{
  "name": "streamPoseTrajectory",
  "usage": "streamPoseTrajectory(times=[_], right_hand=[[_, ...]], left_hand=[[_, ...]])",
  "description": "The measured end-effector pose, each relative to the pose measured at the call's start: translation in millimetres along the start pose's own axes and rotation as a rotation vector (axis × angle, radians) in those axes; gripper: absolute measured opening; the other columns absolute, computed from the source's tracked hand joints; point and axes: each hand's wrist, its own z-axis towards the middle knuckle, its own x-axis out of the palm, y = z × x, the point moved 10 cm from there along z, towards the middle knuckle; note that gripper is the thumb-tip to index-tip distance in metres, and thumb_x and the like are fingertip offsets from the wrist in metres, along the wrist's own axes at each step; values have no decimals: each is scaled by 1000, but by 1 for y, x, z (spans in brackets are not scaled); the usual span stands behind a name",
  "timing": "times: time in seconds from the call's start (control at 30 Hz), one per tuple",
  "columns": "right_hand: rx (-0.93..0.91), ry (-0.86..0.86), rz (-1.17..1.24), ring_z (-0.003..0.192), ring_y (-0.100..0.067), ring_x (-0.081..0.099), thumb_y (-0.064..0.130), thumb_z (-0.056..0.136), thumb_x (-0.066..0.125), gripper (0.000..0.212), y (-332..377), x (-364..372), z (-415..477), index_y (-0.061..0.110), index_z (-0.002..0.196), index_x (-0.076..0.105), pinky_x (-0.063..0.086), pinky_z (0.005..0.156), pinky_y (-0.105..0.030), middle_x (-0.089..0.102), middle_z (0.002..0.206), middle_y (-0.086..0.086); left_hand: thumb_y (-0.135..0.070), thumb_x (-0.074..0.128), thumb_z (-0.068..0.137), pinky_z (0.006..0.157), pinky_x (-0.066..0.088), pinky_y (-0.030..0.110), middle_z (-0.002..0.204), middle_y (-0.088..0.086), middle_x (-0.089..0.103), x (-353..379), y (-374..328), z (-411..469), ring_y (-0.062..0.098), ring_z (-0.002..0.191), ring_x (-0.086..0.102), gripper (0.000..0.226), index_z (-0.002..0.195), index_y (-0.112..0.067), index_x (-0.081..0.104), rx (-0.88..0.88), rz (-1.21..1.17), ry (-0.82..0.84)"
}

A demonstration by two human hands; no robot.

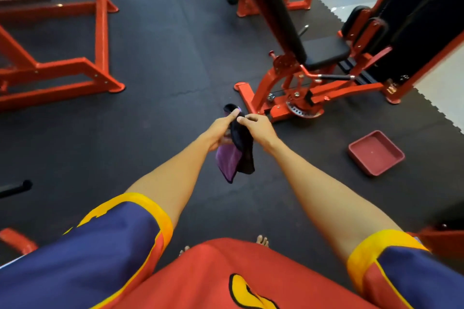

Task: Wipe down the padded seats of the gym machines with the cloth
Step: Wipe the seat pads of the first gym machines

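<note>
Red-painted steel tubing of a machine frame (62, 70) is seen at the far left, its feet set on a black rubber floor (160, 40). Towards the middle, two bare forearms are stretched forward from short blue sleeves edged with yellow. The left hand (219, 130) is curled round a purple and black cloth (237, 158), with the thumb laid along its upper fold. Just beside it, the right hand (259, 128) is closed on the same cloth, whose top edge is pinched between thumb and fingertips. The cloth is held in the air between the two hands, its loose end hanging above the floor and touching no machine. Further right, a red machine is seen with a black padded seat (326, 51) and a long black padded bar (278, 12) slanting above it. The seat is well apart from the cloth. Near the machine's base, at the right, a shallow dull red tray (375, 152) is laid on the floor. By judgement, the wiping of this seat is not yet begun, and the cloth seems to be gathered or refolded in readiness. Whether any other seat is already cleaned cannot be told. The seat ahead, and any padded seats out of view, are taken as work left.
</note>
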Motion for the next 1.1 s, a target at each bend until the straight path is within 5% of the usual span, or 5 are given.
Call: streamPoseTrajectory(times=[0.23, 0.47, 0.63, 0.83, 1.1], right_hand=[[71, 80, 198, 78, -21, 69, -16, 88, 40, 40, -43, -119, 14, 11, 84, 69, 58, 63, -29, 71, 85, -9], [-40, 37, -66, 119, -21, 52, 7, 72, 85, 95, -86, -217, 53, 17, 154, 37, 48, 98, -33, 44, 140, -7], [-21, 82, 156, 97, -12, 65, 19, 74, 88, 47, -89, -257, 68, 6, 116, 70, 54, 83, -26, 73, 106, -2], [-29, -108, 588, 109, -17, 70, 9, 93, 72, 34, -100, -311, 112, 9, 127, 66, 57, 93, -30, 73, 122, -10], [210, -148, 392, 93, -16, 64, 8, 88, 71, 49, -143, -377, 193, 25, 132, 58, 52, 70, -31, 68, 120, 1]], left_hand=[[0, 52, 77, 42, 30, 23, 62, 5, 50, 93, -37, 35, 19, 53, 41, 15, 84, -10, 60, 125, 415, 18], [7, 43, 75, 49, 36, 21, 70, 5, 58, 179, -95, 56, 11, 57, 46, 35, 95, 6, 70, 260, 483, 180], [-20, 56, 76, 59, 42, 26, 60, -3, 61, 204, -128, 81, 13, 57, 55, 24, 57, -17, 70, 90, 63, 205], [-81, 33, 90, 96, 53, 46, 127, 19, 68, 238, -71, 141, 35, 115, 67, 90, 128, -6, 67, -209, -223, 358], [-17, 68, 88, 97, 52, 43, 107, 16, 74, 288, -100, 256, 30, 97, 69, 33, 119, -4, 68, -226, 61, 332]])
